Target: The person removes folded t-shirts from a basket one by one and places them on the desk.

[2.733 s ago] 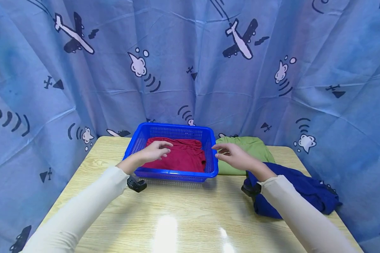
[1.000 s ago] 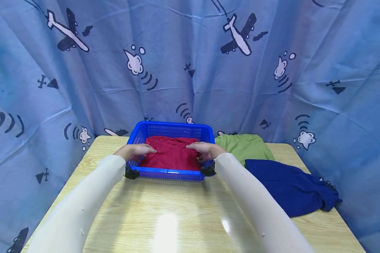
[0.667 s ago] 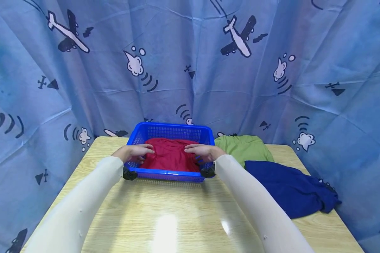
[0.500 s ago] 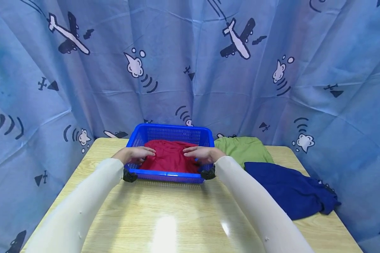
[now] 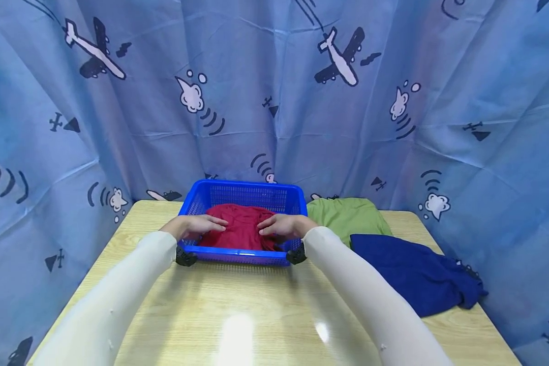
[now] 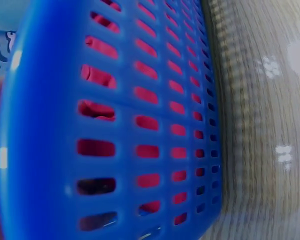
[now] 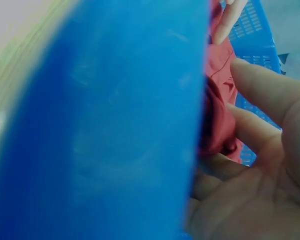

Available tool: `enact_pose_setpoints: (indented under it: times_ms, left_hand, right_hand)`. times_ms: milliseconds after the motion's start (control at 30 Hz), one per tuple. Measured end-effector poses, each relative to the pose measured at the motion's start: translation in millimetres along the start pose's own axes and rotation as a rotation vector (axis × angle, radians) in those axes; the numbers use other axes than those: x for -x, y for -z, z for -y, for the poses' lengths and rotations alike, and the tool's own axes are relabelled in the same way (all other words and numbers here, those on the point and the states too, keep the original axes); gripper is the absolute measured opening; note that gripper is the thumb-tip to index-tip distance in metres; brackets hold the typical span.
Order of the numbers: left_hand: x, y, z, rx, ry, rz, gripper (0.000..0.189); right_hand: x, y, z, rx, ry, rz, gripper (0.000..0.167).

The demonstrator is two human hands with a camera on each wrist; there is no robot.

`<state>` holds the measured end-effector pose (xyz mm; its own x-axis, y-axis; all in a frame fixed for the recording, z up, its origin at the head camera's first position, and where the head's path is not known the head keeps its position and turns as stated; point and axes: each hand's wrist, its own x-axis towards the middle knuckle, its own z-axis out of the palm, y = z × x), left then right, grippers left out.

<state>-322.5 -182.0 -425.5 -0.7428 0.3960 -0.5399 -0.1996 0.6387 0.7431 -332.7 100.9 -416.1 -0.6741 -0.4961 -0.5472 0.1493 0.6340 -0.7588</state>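
A crumpled red cloth (image 5: 241, 229) lies in a blue plastic basket (image 5: 238, 251) with slotted walls. My left hand (image 5: 199, 224) reaches over the basket's left side and holds the cloth's left edge. At the opposite edge, my right hand (image 5: 284, 224) holds the cloth between thumb and fingers. The right wrist view shows those fingers (image 7: 252, 127) under and beside a rolled fold of the cloth, with the thumb above. In the left wrist view the basket wall (image 6: 127, 125) hides most of the left hand; red shows through its slots.
A folded green cloth (image 5: 347, 218) lies right of the basket on the wooden table (image 5: 201, 310). In front of it, a dark blue cloth (image 5: 412, 269) spreads near the right edge. A blue curtain (image 5: 238, 86) with airplane prints hangs behind and around the table.
Both hands have come down into the basket from above and drawn closer together. The red cloth between them has bunched up and grown narrower. The basket and other cloths have not moved.
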Motion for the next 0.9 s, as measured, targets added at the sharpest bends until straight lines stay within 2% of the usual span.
enact_pose_setpoints:
  times_ms: [100,200,433,600,900]
  left_hand:
    - [-2.0,1.4,0.7,-0.036,-0.043,-0.044,0.053]
    - [-3.2,2.2,2.1,-0.033,-0.064,-0.101,0.051]
    - [-0.3,3.1,-0.5,-0.018,-0.052,-0.194,0.051]
    - [4.6,5.1,-3.9,-0.015,-0.064,-0.218,0.053]
    - [12.0,12.3,-5.8,0.019,-0.101,-0.228,0.057]
  right_hand:
    - [-0.3,0.3,2.3,0.021,0.014,-0.072,0.050]
    - [1.4,0.0,4.6,0.006,0.020,-0.145,0.052]
    - [4.1,-1.7,8.1,0.029,0.060,-0.281,0.051]
    - [6.5,0.3,5.4,0.042,0.083,-0.326,0.049]
    - [9.8,9.5,3.0,0.001,0.130,-0.379,0.049]
